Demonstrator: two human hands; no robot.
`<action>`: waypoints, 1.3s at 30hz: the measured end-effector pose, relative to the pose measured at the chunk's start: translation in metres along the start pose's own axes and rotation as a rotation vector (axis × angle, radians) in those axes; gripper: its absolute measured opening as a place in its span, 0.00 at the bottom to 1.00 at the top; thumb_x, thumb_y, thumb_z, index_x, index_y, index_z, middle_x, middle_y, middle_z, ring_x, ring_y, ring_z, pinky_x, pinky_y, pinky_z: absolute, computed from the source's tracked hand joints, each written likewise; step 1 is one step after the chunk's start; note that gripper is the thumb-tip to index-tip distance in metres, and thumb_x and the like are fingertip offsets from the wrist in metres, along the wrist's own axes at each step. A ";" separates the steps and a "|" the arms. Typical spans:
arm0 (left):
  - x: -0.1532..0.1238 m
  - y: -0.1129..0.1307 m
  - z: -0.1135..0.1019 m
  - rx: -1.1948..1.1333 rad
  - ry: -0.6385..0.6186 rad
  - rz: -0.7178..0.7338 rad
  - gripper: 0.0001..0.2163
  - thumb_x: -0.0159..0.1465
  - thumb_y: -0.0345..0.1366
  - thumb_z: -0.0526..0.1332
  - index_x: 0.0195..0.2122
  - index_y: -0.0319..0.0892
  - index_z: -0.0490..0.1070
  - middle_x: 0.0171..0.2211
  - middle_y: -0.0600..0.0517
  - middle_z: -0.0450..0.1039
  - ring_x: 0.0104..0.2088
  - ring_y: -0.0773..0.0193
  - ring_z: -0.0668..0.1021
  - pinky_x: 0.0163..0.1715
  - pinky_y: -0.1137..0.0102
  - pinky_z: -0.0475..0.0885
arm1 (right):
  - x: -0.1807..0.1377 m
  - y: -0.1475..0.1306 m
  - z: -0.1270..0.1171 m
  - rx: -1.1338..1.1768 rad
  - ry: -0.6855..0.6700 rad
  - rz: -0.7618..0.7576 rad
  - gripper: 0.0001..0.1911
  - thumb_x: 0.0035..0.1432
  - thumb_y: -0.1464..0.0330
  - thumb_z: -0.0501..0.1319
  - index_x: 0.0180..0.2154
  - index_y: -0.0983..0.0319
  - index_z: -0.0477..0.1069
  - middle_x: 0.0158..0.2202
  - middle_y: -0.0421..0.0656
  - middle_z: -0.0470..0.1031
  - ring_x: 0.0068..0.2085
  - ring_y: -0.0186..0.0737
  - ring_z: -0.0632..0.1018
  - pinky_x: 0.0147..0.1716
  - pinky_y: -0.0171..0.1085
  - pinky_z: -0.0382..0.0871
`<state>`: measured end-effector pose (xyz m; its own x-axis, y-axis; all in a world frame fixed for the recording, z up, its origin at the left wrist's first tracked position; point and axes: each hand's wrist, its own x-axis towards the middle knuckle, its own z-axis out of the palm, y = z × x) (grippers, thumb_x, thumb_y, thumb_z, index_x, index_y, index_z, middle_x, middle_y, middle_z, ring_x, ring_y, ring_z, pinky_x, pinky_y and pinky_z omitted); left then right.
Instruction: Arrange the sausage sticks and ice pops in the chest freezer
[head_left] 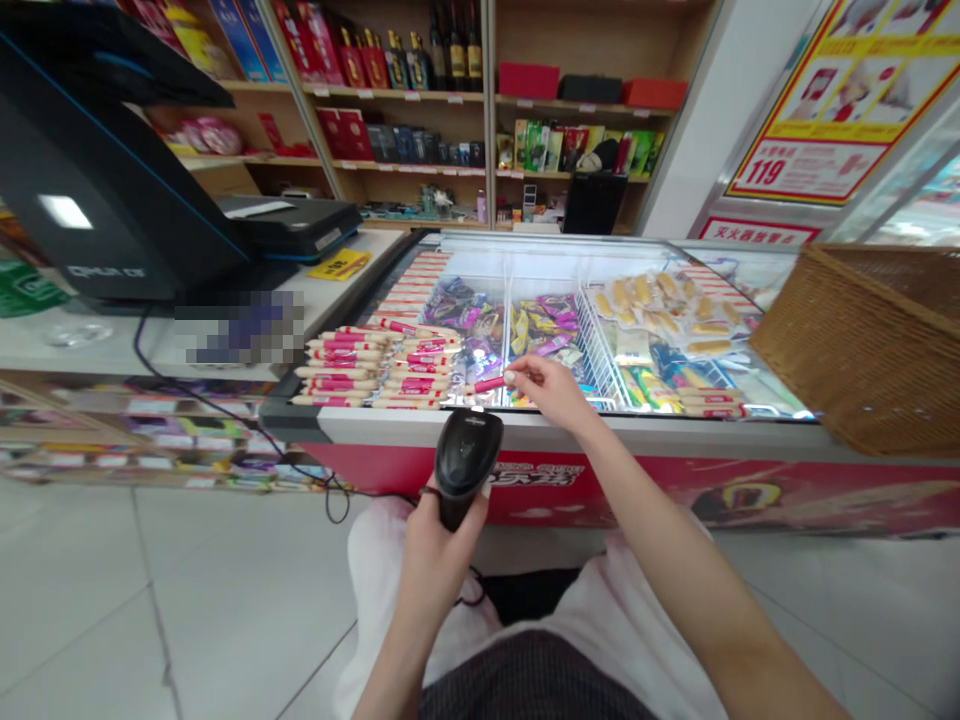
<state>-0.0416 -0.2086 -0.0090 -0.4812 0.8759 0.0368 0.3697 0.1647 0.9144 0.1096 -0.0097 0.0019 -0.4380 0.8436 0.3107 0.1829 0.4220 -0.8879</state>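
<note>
The scanner (pixel 469 450) in the left hand (pixel 448 530) looks smooth, glossy plastic to me. Left of where the right hand (pixel 556 390) grips, the sticks (pixel 416 384) wear shiny plastic; well right of it stands a rough, woven wicker basket (pixel 847 365); beyond, smooth wooden shelves (pixel 607 38).

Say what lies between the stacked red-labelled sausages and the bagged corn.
Between sausages and corn, the head view shows purple packs, yellow packs and a white wire divider.

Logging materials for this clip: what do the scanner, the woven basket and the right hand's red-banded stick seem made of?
Scanner: probably hard plastic, black, with a glossy sheen on top. Basket: dull brown weave, wicker or a plastic imitation. Stick: pink-red middle, perhaps printed film; too small to be sure.
</note>
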 end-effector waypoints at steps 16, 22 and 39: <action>-0.006 0.011 0.006 -0.023 -0.033 -0.007 0.20 0.59 0.51 0.65 0.43 0.39 0.77 0.24 0.50 0.77 0.29 0.54 0.80 0.33 0.65 0.73 | 0.000 -0.002 -0.001 0.198 -0.016 0.070 0.17 0.60 0.52 0.65 0.33 0.59 0.73 0.27 0.40 0.78 0.25 0.35 0.76 0.26 0.35 0.70; -0.007 0.011 0.006 -0.039 -0.024 0.008 0.20 0.59 0.50 0.65 0.44 0.39 0.76 0.26 0.49 0.78 0.32 0.53 0.81 0.34 0.65 0.74 | 0.000 -0.002 -0.001 0.210 0.005 0.076 0.14 0.57 0.56 0.67 0.34 0.60 0.73 0.28 0.41 0.79 0.27 0.37 0.77 0.27 0.35 0.70; -0.004 0.002 0.014 0.002 -0.093 -0.011 0.22 0.59 0.52 0.66 0.45 0.38 0.76 0.26 0.49 0.79 0.29 0.53 0.80 0.31 0.66 0.72 | -0.106 0.007 -0.175 -0.868 0.066 -0.067 0.17 0.66 0.65 0.56 0.51 0.58 0.78 0.49 0.47 0.81 0.51 0.53 0.77 0.52 0.51 0.67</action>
<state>-0.0273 -0.2053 -0.0130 -0.4096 0.9122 -0.0113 0.3663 0.1758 0.9137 0.3114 -0.0379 0.0225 -0.4248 0.8139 0.3964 0.7763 0.5527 -0.3031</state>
